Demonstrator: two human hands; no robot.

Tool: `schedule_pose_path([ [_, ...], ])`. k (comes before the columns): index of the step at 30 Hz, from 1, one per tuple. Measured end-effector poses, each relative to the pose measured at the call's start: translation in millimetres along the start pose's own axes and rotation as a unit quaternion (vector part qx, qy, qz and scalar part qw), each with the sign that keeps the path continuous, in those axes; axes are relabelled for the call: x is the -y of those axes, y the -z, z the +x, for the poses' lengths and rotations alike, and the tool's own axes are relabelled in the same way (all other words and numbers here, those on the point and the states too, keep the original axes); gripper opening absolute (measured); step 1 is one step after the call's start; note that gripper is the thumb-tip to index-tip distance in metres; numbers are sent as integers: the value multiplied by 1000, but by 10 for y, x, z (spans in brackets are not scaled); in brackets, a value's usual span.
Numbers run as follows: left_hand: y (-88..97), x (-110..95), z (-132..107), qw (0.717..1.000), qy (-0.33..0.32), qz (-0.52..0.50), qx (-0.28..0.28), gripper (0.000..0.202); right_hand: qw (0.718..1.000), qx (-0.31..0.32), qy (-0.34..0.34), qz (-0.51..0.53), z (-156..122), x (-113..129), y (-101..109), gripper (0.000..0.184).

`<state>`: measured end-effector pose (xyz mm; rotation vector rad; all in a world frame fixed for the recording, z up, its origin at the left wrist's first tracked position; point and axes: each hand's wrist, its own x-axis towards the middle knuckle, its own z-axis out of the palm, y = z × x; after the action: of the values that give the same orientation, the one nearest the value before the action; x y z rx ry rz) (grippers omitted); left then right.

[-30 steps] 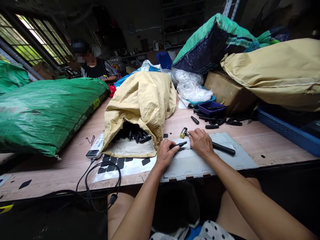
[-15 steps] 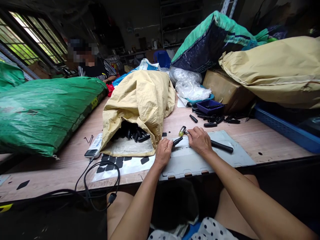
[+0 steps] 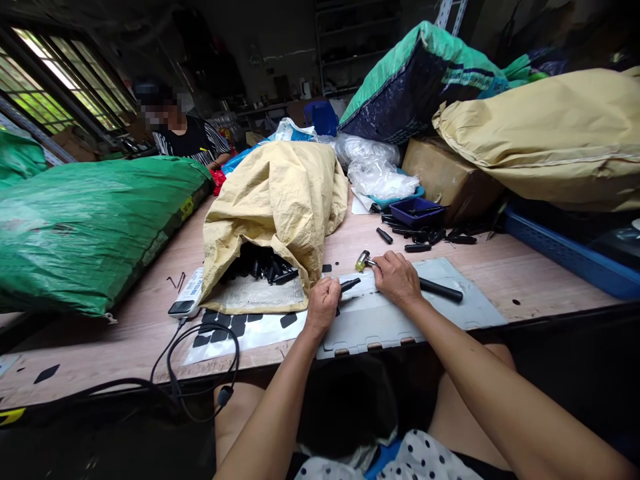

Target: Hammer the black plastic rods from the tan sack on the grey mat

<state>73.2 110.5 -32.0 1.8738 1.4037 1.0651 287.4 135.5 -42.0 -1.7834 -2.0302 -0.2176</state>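
My left hand (image 3: 323, 303) is closed round a short black rod-shaped part (image 3: 350, 284) whose tip sticks out to the right. My right hand (image 3: 397, 279) is closed over the neck of a small hammer (image 3: 363, 260) with a yellowish head and a black handle (image 3: 440, 291) lying to the right. Both hands rest on a grey plastic mat (image 3: 400, 317) at the front edge of the wooden table (image 3: 125, 333). Just left of my left hand, an open beige sack (image 3: 280, 200) shows several black parts (image 3: 267, 270) inside.
A big green sack (image 3: 90, 227) lies left, more sacks and a cardboard box (image 3: 447, 177) at back right. A blue tray (image 3: 417, 212) and loose black parts (image 3: 425, 237) sit behind the mat. A white device (image 3: 189, 293) with cable, black stickers (image 3: 235, 327) and another person (image 3: 185, 137) are left.
My left hand drew the black part slightly left and back toward me, so less of it sticks out. The right hand stays on the hammer. The view shifted a little.
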Motion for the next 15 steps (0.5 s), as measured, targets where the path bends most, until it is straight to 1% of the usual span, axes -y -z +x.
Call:
schedule_pose_path([
  [2, 79, -141, -79, 1000, -8, -23, -12, 49, 1000, 3, -1, 0, 5, -5, -2, 25],
  [3, 133, -236, -154, 999, -16, -32, -10, 49, 1000, 4, -1, 1, 6, -6, -2, 25],
  [4, 189, -338, -258, 999, -25, -43, 10, 50, 1000, 6, -1, 1, 7, -5, -2, 25],
  [5, 241, -435, -388, 997, -32, -56, 52, 49, 1000, 7, -2, 2, 7, -4, -2, 25],
  [6, 280, -513, -541, 990, -37, -71, 117, 49, 1000, 7, -3, 2, 6, -1, -2, 25],
  [7, 298, -560, -708, 976, -36, -85, 198, 49, 1000, 6, -5, 1, 5, 3, -2, 25],
  [8, 289, -568, -879, 954, -29, -92, 285, 49, 1000, 5, -6, 0, 4, 7, -3, 25],
  [9, 251, -530, -1045, 925, -11, -92, 369, 48, 1000, 3, -7, -2, 3, 10, -4, 24],
  [10, 186, -446, -1194, 894, 17, -82, 441, 46, 1000, 3, -7, -3, 2, 13, -5, 24],
  [11, 99, -324, -1320, 863, 55, -60, 499, 43, 1000, 3, -7, -3, 2, 15, -6, 24],
  [12, -3, -174, -1416, 834, 101, -26, 542, 39, 1000, 3, -7, -3, 2, 16, -7, 24],
  [13, -110, -9, -1482, 818, 144, 32, 557, 34, 1000, 4, -7, -3, 2, 16, -7, 24],
  [14, -216, 154, -1518, 814, 180, 100, 543, 31, 1000, 4, -8, -2, 2, 15, -7, 24],
  [15, -312, 304, -1530, 824, 203, 184, 497, 32, 1000, 5, -8, -1, 3, 13, -6, 24],
])
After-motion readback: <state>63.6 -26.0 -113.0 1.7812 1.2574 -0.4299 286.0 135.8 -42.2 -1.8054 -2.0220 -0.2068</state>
